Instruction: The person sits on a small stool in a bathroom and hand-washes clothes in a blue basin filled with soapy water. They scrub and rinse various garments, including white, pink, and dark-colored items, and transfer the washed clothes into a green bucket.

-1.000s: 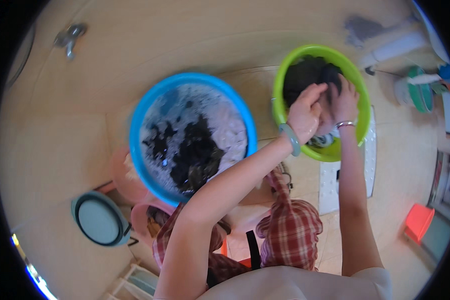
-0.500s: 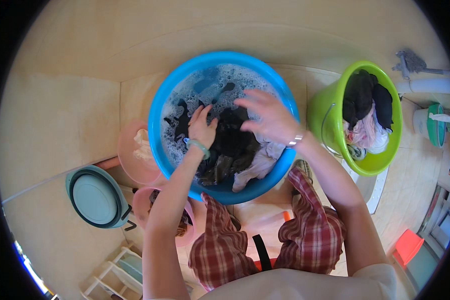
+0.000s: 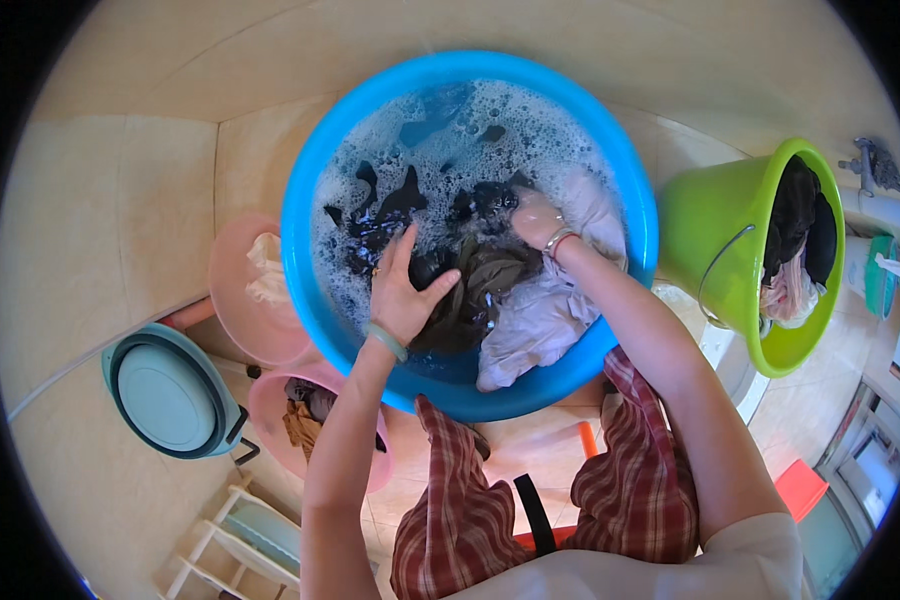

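A large blue basin (image 3: 305,160) holds sudsy water and soaking clothes. My left hand (image 3: 402,295), thumb and fingers spread, lies over the dark clothes (image 3: 485,275) near the middle. A green bangle circles that wrist. My right hand (image 3: 537,218) is curled at the water's surface on a black garment (image 3: 492,203); its fingertips are partly hidden by cloth and foam. Beneath the right wrist a pale lilac garment (image 3: 540,320) bunches along the basin's right side. More black cloth (image 3: 375,215) pokes through the suds at the left.
A lime-green bucket (image 3: 715,220) of clothes stands at the right. To the left are a pink basin (image 3: 235,300) with pale cloth, another pink basin (image 3: 270,425) with clothes, and a teal collapsible basin (image 3: 165,390). A white rack (image 3: 205,550) is at lower left.
My right hand has come down from above the basin into the suds and curled onto black cloth. My left hand has shifted slightly nearer me. The view has moved, so the basin looks larger.
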